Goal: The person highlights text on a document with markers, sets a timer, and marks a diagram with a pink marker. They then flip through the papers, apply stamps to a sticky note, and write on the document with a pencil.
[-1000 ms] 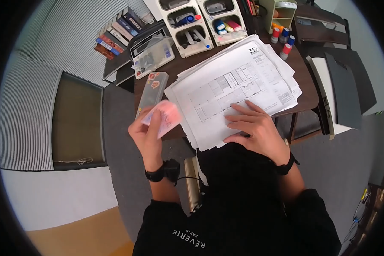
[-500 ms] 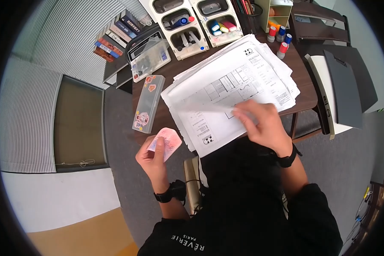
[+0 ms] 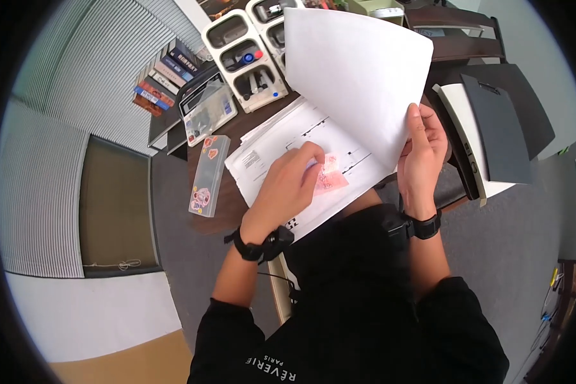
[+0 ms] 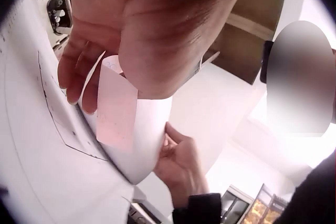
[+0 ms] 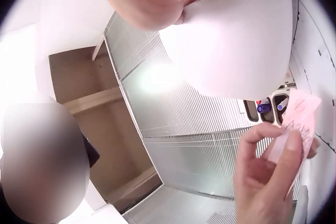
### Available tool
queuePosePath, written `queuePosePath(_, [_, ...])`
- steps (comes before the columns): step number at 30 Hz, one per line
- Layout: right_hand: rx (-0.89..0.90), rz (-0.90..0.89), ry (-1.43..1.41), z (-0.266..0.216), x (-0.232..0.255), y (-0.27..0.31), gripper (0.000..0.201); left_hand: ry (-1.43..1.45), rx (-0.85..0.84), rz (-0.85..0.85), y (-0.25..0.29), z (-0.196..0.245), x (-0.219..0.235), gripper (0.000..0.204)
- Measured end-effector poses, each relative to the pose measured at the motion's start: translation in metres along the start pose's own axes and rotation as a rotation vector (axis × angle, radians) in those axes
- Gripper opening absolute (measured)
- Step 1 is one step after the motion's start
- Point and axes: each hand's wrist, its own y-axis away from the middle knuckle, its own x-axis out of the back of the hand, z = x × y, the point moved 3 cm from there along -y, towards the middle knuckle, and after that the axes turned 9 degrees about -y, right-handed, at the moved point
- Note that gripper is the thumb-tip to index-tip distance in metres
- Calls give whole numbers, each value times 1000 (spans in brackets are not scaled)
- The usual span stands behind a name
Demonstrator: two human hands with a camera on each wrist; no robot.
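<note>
My left hand (image 3: 285,185) pinches a pink slip of paper (image 3: 331,181) just above the printed sheets (image 3: 262,173). In the right wrist view the slip (image 5: 300,116) stands between thumb and fingers of the left hand (image 5: 268,176). My right hand (image 3: 422,153) grips the edge of a lifted white sheet (image 3: 365,70), which curves up from the stack. The left wrist view shows the pink slip (image 4: 116,111) hanging by the left hand (image 4: 142,29), with the right hand (image 4: 181,166) beyond it at the raised sheet.
A clear case with stickers (image 3: 209,176) lies on the table's left side. Behind it are a lidded plastic box (image 3: 208,112) and a white organizer (image 3: 256,83) with pens. Books (image 3: 166,77) stand at the far left; a dark folder (image 3: 502,128) is at the right.
My left hand has carried the pink slip rightward from beside the stack to over the sheets. My right hand has moved right and raised the top sheet, uncovering another drawing.
</note>
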Motion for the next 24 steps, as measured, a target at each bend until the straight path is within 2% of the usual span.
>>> queuePosePath(2, [-5,44,-66,0,7,-1,22,-191,-147,-117,-17,-6,-8,14])
queuePosePath(3, [-11,24,-41,0,11,0,22,-194,-158,-121,-21,-14,-14,14])
queuePosePath(5, [5,-1,30,-4,14,2,21,-274,-282,-71,-29,-22,-23,21])
queuePosePath(9, [58,-21,20,-4,14,2,23,-431,-249,-109,-21,-7,-27,30])
queuePosePath(11, [47,-23,12,-3,15,5,23,-779,-427,51,-17,3,-29,35])
queuePosePath(15, [51,-35,17,-5,8,9,20,-816,-552,-86,-10,-4,-42,40])
queuePosePath(17, [54,-36,33,-4,9,11,18,-827,-564,-243,-5,-10,-47,44])
queuePosePath(18, [71,-54,54,-3,10,11,17,-826,-564,-245,-3,-7,-46,44])
queuePosePath(20, [84,-77,72,-1,10,14,17,-590,-460,-316,2,0,-39,51])
queuePosePath(24, [85,-89,54,1,3,15,16,-575,-436,-366,6,0,-35,56])
